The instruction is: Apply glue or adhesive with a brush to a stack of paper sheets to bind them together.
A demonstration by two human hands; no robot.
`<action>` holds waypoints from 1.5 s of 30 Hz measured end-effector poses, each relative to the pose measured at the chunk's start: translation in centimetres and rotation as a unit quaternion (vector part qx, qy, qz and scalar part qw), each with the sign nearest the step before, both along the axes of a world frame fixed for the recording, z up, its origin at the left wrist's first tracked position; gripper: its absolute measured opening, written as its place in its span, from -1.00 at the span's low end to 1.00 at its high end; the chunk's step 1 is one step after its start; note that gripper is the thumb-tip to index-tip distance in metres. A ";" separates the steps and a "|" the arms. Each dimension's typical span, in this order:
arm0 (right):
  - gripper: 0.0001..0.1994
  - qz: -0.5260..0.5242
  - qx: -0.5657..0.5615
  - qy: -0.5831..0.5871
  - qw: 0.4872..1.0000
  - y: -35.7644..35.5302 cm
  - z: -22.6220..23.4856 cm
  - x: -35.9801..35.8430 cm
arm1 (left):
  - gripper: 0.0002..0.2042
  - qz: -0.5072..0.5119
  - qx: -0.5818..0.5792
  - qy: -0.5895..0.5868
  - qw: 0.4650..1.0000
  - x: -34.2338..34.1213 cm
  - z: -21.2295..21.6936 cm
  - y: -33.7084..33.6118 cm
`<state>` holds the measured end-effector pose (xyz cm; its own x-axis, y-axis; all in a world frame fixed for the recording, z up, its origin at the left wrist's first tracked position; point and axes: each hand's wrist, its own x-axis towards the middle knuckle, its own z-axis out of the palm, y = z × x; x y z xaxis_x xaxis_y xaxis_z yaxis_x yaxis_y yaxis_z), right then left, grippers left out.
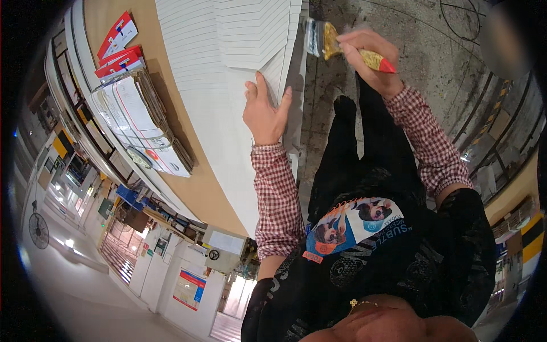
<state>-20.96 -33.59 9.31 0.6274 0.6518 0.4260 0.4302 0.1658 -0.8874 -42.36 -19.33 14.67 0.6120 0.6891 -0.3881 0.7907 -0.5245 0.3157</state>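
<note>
My right hand [376, 60] grips a flat paintbrush [330, 43] by its yellow handle with a red end. The brush is held past the table's edge, above the floor, its bristles toward the paper. Spread out flat, my left hand [265, 117] presses on the white paper sheets [199, 108]. These sheets are fanned out in overlapping rows, so their edges form many thin parallel lines. The fingers of my left hand lie close to the sheets' right border, and nothing is in them.
On the brown table [208, 182], left of the sheets, lies a tied stack of printed paper [137, 122]. Red and white packets [118, 43] sit beyond it. The concrete floor [393, 17] shows to the right. A wall fan [39, 231] is at far left.
</note>
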 end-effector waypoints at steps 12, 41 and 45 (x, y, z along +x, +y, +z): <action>-0.93 -0.021 -0.075 0.094 0.993 -4.6 1.2 -3.4 | 0.04 0.022 0.159 0.093 0.983 -5.2 -4.4 -6.0; -0.94 -0.006 -0.007 0.011 1.000 -3.2 0.5 -5.3 | -0.30 -0.052 0.003 -0.055 0.997 -5.4 0.8 -2.6; -0.94 -0.008 -0.029 0.065 0.997 -5.0 1.8 -6.8 | -0.24 -0.069 0.080 -0.013 0.994 -5.5 -1.1 -3.7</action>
